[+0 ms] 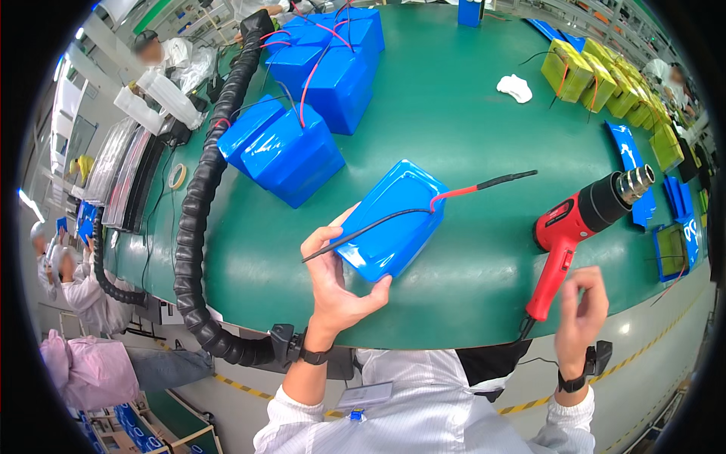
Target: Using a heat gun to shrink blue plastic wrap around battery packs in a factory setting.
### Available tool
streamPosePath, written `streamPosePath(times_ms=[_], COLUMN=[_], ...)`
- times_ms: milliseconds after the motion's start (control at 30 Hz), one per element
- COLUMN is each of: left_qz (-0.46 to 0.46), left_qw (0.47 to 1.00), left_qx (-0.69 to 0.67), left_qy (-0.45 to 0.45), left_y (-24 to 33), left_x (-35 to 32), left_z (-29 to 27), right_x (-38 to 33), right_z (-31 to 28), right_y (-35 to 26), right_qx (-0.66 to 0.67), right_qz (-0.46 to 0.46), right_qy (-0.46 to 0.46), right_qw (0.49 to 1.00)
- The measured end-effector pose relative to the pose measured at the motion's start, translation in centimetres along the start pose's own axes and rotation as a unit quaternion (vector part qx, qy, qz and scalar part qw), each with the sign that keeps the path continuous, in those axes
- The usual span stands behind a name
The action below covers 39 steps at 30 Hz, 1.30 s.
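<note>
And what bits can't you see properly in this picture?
All in the head view:
Left hand: some of it is hidden behind the blue pack.
That pack's underside: turned away from the camera.
Blue box at the back: cut off by the top edge.
Yellow packs: partly hidden behind one another.

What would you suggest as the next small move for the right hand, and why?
Perhaps the right hand should close around the red handle of the heat gun: it appears empty and is just beside that handle, while the left hand holds the blue pack up, within likely reach of the tool.
</note>
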<state>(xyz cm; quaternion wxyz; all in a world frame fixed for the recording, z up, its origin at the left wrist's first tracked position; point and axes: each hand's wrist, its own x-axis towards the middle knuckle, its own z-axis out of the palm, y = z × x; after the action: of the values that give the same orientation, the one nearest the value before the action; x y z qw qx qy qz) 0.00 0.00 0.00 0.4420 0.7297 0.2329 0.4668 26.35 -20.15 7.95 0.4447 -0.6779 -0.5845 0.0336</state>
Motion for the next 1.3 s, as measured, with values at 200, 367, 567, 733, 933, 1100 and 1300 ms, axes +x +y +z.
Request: streamPosePath(times_ms=[200, 367, 567, 733, 933, 1100, 1300], left_qz=[0.07, 0.072, 0.108, 0.133, 0.144, 0.179, 0.17], left_qw=[0.996, 0.993, 0.986, 0.98, 0.974, 0.957, 0.961], left_qx=[0.035, 0.03, 0.096, 0.108, 0.134, 0.209, 0.203], left_qy=[0.037, 0.091, 0.083, 0.1, 0.108, 0.096, 0.079], left_y=[-0.8, 0.0, -0.2, -0.5, -0.7, -0.4, 0.0], left_x=[1.1, -1.6, -2.0, -1.8, -1.8, -1.7, -1.6], left_z=[-0.3, 2.7, 3.3, 3.6, 3.4, 2.8, 2.5], right_x=[4.5, 6.6, 6.6, 7.2, 7.5, 7.9, 8.1], right_z=[6.7, 10.0, 11.7, 11.9, 12.0, 12.3, 12.3], right_y=[-6.4, -8.6, -7.7, -8.0, -8.5, -7.5, -6.6], right_qx=[0.052, 0.025, -0.028, -0.034, -0.102, 0.009, 0.029], right_qz=[-0.167, -0.134, -0.123, -0.098, -0.096, -0.109, -0.136], right_qy=[-0.105, -0.107, -0.117, -0.14, -0.136, -0.16, -0.169], right_qw=[0.979, 0.985, 0.985, 0.985, 0.981, 0.981, 0.976])
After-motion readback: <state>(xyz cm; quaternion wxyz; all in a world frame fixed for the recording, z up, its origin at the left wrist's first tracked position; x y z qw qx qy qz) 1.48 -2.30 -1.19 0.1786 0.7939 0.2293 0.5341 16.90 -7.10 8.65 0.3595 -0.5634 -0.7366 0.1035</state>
